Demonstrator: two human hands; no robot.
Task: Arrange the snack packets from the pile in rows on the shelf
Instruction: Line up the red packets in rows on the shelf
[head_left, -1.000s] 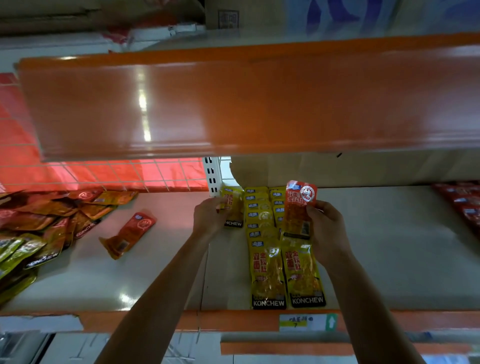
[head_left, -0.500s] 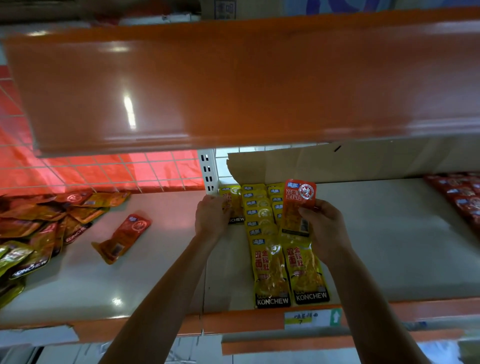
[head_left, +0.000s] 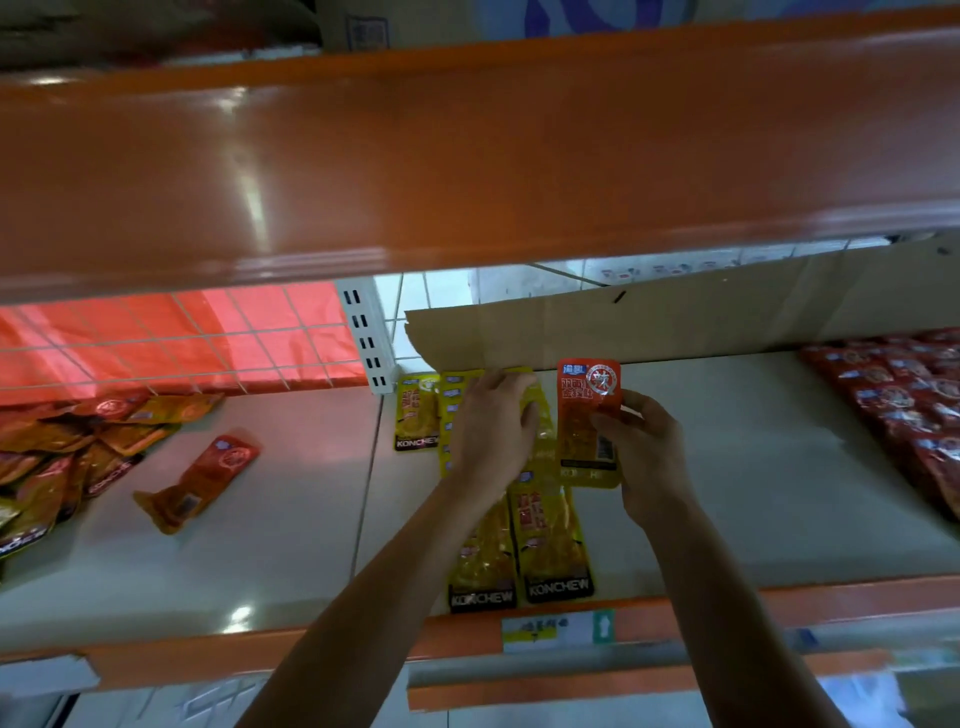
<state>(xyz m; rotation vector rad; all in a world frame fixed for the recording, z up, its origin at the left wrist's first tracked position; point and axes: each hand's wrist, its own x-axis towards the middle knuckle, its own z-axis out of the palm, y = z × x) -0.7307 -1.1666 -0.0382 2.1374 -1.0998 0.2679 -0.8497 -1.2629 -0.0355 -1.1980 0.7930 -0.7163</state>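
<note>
The right hand (head_left: 649, 457) pinches a red packet (head_left: 589, 415) at the right side of the yellow rows (head_left: 550, 540). The left hand (head_left: 493, 431) lies flat on those rows, fingers loose. The shelf (head_left: 260, 545) is pale and shiny. The pile (head_left: 62, 457) sits far left, with one loose packet (head_left: 200, 480) near it. Cardboard (head_left: 649, 327) stands at the back. A red stack (head_left: 909, 405) lies on the right. An orange top shelf (head_left: 467, 156) hangs above.

Your left hand (head_left: 491, 426) and right hand (head_left: 649, 457) are bare. Your left forearm (head_left: 363, 613) and right forearm (head_left: 737, 623) are bare too, uncovered all the way down to the bottom edge of the view. Both arms look slim, and finer detail is blurred.
</note>
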